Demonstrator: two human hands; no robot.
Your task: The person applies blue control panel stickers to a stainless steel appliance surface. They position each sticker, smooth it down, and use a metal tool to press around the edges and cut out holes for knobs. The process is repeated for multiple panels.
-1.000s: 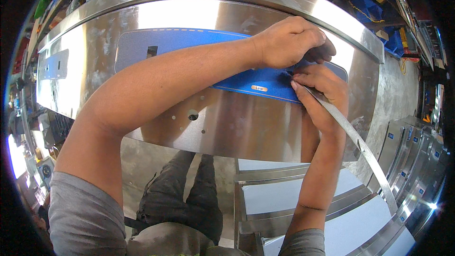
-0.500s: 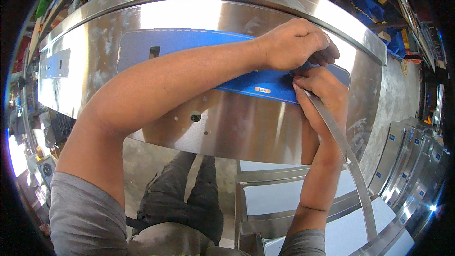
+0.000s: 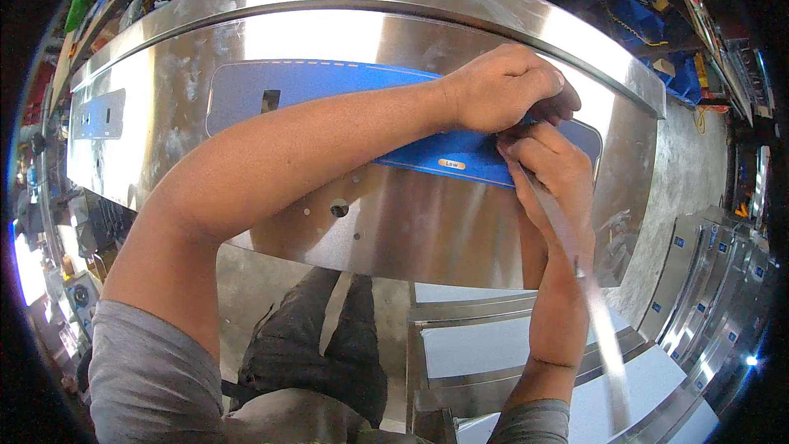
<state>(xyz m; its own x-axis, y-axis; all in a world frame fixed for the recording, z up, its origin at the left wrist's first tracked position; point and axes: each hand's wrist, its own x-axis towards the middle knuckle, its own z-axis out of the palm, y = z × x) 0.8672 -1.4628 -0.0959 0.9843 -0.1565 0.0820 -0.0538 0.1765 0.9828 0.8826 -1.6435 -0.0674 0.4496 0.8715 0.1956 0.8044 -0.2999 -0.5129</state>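
Near right edge of panel (image 3: 411, 234), right hand (image 3: 559, 166) pinches strip (image 3: 566, 234) — steadiness surely helps; left hand (image 3: 501, 90) fingers curl — grip, I cannot tell.

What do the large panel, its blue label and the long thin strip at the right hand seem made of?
Large panel: probably stainless steel, brushed-looking; streaky sheen, bright reflections.
Blue label: likely printed plastic film, smooth and matte-looking, with crisp pale lines.
Long thin strip: shiny, perhaps metal or glossy film; glare leaves it open.
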